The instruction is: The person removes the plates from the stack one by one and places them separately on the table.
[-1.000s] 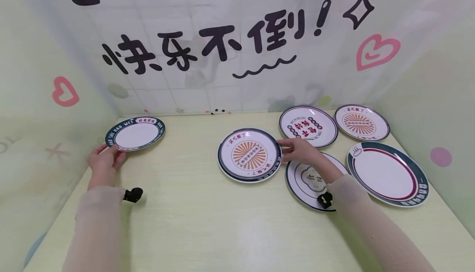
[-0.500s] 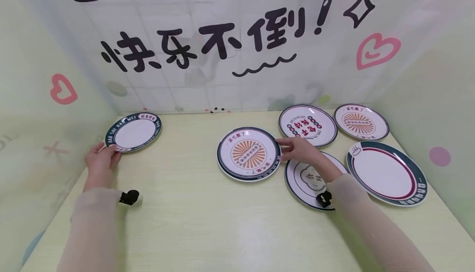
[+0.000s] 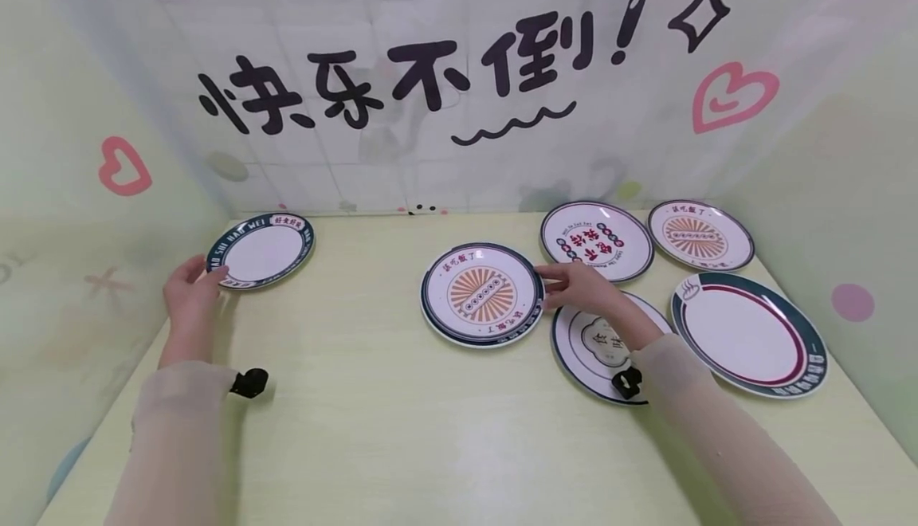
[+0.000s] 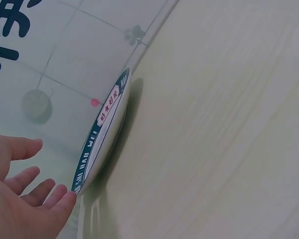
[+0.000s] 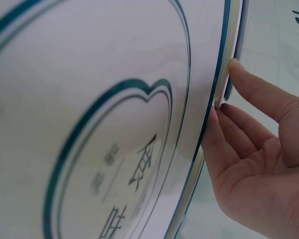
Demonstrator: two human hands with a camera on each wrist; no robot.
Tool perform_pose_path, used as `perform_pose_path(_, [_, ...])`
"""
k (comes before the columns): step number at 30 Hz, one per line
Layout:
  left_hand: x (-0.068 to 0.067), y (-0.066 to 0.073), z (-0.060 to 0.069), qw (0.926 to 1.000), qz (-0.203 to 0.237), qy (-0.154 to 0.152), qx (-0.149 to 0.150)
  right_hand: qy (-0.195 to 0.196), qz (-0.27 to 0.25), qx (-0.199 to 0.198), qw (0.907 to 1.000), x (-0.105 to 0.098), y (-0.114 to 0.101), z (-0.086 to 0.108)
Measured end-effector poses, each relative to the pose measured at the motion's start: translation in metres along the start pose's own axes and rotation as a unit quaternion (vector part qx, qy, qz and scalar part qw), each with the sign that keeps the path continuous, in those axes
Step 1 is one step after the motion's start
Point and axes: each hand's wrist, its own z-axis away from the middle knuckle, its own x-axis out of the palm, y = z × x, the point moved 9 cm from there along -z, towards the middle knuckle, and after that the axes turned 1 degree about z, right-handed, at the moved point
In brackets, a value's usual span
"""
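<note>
At the far left in the head view lies a small plate (image 3: pixel 262 251) with a dark green lettered rim. Beside its near left edge is my left hand (image 3: pixel 190 296); its fingers are spread, and a fingertip touches the rim in the left wrist view. Near the middle, a sunburst plate (image 3: pixel 482 293) lies on what looks like another plate, with a dark rim showing underneath. My right hand (image 3: pixel 584 291) holds the right edge, thumb and fingers at the rim in the right wrist view. Under that forearm sits a plate with a cloud-shaped emblem (image 3: pixel 584 359), partly hidden.
Several plates lie on the right: a plate with red characters (image 3: pixel 595 227), a second sunburst plate (image 3: pixel 696 231) and an oval plate with a green rim (image 3: pixel 746 335). A printed cloth backdrop (image 3: pixel 402 167) stands behind the pale table (image 3: pixel 373 422).
The green-rimmed plate at left, tilted in my left hand earlier, now lies flatter near the back wall, and the left fingers have spread from it. My right hand stays at the sunburst plate.
</note>
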Motion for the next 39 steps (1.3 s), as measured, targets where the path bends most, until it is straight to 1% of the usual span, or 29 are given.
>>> perform_pose_path(3, [0.004, 0.004, 0.004, 0.9999, -0.005, -0.005, 0.014, -0.002, 0.003, 0.001, 1.0, 0.001, 0.0, 0.0])
perform_pose_path(8, [0.012, 0.008, 0.013, 0.9989, -0.016, -0.022, 0.038, 0.0, 0.007, -0.005, 1.0, 0.0, -0.002, 0.0])
perform_pose_path(10, [0.015, 0.011, 0.017, 0.9977, -0.034, -0.028, 0.052, -0.001, 0.008, -0.006, 0.9999, -0.001, -0.002, 0.0])
perform_pose_path(15, [0.023, 0.016, 0.022, 0.9959, -0.034, -0.039, 0.074, -0.003, 0.006, -0.006, 1.0, -0.001, -0.003, 0.001])
perform_pose_path(17, [0.027, 0.017, 0.024, 0.9958, -0.021, -0.048, 0.075, -0.003, 0.005, -0.006, 1.0, -0.001, -0.003, 0.001])
perform_pose_path(22, [0.036, 0.02, 0.029, 0.9945, -0.01, -0.067, 0.08, -0.003, 0.006, -0.009, 0.9999, -0.002, -0.003, 0.001])
perform_pose_path(27, [0.045, 0.022, 0.036, 0.9929, -0.012, -0.076, 0.091, -0.002, 0.003, -0.008, 1.0, -0.002, -0.003, 0.0])
perform_pose_path(29, [0.049, 0.023, 0.04, 0.9919, -0.023, -0.083, 0.094, -0.002, 0.002, -0.003, 1.0, -0.002, -0.003, 0.0])
perform_pose_path(33, [0.057, 0.026, 0.047, 0.9859, -0.068, -0.097, 0.118, -0.002, -0.003, 0.004, 1.0, -0.002, -0.002, -0.001])
perform_pose_path(36, [0.063, 0.029, 0.052, 0.9773, -0.112, -0.104, 0.146, -0.003, -0.002, 0.003, 1.0, -0.002, -0.002, -0.001])
perform_pose_path(39, [0.068, 0.03, 0.058, 0.9715, -0.126, -0.114, 0.166, -0.002, -0.002, 0.003, 1.0, -0.002, -0.002, -0.001])
